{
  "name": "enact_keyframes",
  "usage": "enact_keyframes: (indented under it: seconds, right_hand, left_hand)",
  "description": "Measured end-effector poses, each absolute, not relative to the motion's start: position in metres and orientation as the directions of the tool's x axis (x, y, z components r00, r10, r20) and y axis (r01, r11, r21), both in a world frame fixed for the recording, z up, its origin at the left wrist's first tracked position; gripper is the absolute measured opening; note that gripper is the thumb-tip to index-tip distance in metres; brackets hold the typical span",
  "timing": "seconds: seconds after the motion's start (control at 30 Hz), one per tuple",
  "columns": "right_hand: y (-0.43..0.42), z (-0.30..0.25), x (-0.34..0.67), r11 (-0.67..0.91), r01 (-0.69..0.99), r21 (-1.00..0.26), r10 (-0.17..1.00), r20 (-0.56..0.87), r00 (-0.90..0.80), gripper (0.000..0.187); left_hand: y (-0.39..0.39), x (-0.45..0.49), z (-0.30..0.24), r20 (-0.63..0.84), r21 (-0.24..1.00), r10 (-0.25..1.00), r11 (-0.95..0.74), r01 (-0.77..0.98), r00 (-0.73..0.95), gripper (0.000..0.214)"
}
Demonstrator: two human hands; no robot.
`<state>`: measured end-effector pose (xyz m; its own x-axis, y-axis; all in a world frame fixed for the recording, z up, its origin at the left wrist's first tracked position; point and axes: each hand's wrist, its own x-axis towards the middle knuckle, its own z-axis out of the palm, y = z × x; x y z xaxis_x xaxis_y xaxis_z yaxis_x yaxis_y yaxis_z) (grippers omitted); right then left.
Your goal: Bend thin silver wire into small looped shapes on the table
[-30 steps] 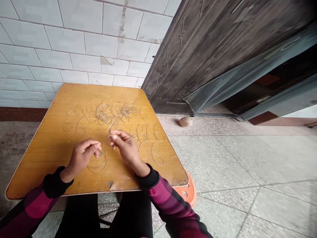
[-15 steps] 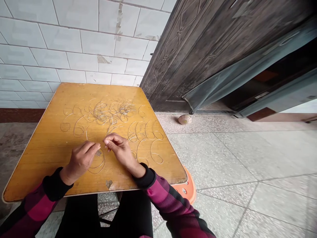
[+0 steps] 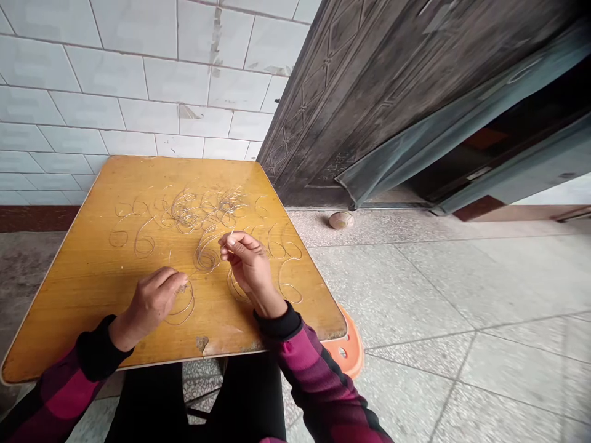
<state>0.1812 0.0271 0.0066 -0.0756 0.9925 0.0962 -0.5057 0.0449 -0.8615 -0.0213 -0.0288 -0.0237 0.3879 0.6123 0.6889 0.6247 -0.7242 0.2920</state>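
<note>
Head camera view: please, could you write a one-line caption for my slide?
Left hand and right hand over thin curled strands on a worn yellow wooden tabletop, the right fingertips pinched together.

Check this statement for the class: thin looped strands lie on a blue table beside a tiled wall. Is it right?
No: the table is yellow-brown wood, not blue, as the head view shows. The thin looped strands do lie on it, beside the tiled wall.

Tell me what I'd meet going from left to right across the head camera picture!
Left hand → loops of thin curly strand → right hand → orange plastic stool → dark doorway
</note>
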Motion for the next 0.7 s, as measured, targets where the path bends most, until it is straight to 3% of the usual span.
enact_keyframes:
  seconds: [0.1,0.17,0.23,0.3,0.4,0.47,0.57,0.7]
  right_hand:
    - [0.033,0.012,0.19,0.06,-0.575,-0.816,0.994,0.102,-0.042,0.011]
    - [0.038,0.014,0.197,0.095,-0.625,-0.775,0.994,0.107,0.019,0.012]
    - [0.04,0.014,0.2,0.126,-0.647,-0.752,0.992,0.096,0.081,0.011]
    - [0.04,0.012,0.2,0.122,-0.637,-0.761,0.992,0.077,0.098,0.01]
    - [0.036,0.004,0.19,0.037,-0.606,-0.795,0.999,0.02,0.035,0.012]
    - [0.031,-0.003,0.18,-0.061,-0.59,-0.805,0.998,-0.037,-0.052,0.018]
    - [0.023,-0.013,0.166,-0.2,-0.566,-0.8,0.974,-0.098,-0.206,0.026]
    - [0.013,-0.019,0.152,-0.284,-0.522,-0.805,0.924,-0.085,-0.372,0.024]
  left_hand:
    - [-0.029,-0.021,-0.024,0.664,0.42,0.668,-0.705,0.572,0.336,0.015]
    - [-0.028,-0.023,-0.022,0.577,0.615,0.774,-0.622,0.484,0.261,0.01]
    - [-0.027,-0.025,-0.018,0.417,0.844,0.895,-0.445,0.3,0.157,0.012]
    - [-0.023,-0.028,-0.014,0.225,0.974,0.973,-0.225,0.005,0.047,0.016]
    - [-0.016,-0.032,-0.007,-0.02,0.909,0.999,0.006,-0.417,-0.029,0.019]
    - [-0.011,-0.034,-0.005,-0.117,0.813,0.993,0.086,-0.575,-0.017,0.023]
    - [-0.007,-0.035,-0.005,-0.169,0.727,0.986,0.13,-0.675,0.007,0.026]
    - [-0.008,-0.033,-0.009,-0.167,0.719,0.985,0.147,-0.679,0.036,0.023]
